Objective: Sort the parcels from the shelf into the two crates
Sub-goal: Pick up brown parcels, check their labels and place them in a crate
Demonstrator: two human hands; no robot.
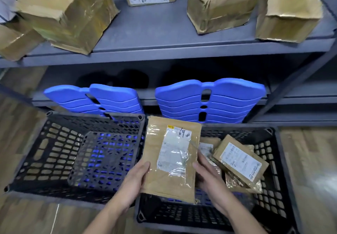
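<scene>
- Holding a flat brown parcel (171, 159) in both hands, label side up, just below the middle of the frame.
- Left hand (135, 177) grips the parcel's lower left edge: thumb on the front, fingers tucked behind it and out of sight.
- Right hand (209, 181) grips the right edge the same way: thumb on the front, most of the fingers hidden behind.
- The parcel is off the shelf (164, 38) and in the air over the line where the two crates meet, mostly above the left end of the right crate (273, 188).
- Its white label sits under clear tape, with a handwritten mark at the label's top right corner.
- Left crate (45, 151): black, lower left of the frame, standing on the wooden floor (310, 151).
- The right crate is black too, lower right of the frame, just beside the left crate.
- In the right crate a small labelled box (240, 161) lies tilted on top of other brown packets.
- The grey shelf runs across the top of the frame and carries taped brown boxes (218, 4): a pile at upper left, one with a white label at top centre, two at upper right.
- Two stacks of blue stools (209, 99) stand mid-frame, behind the crates and below the shelf.
</scene>
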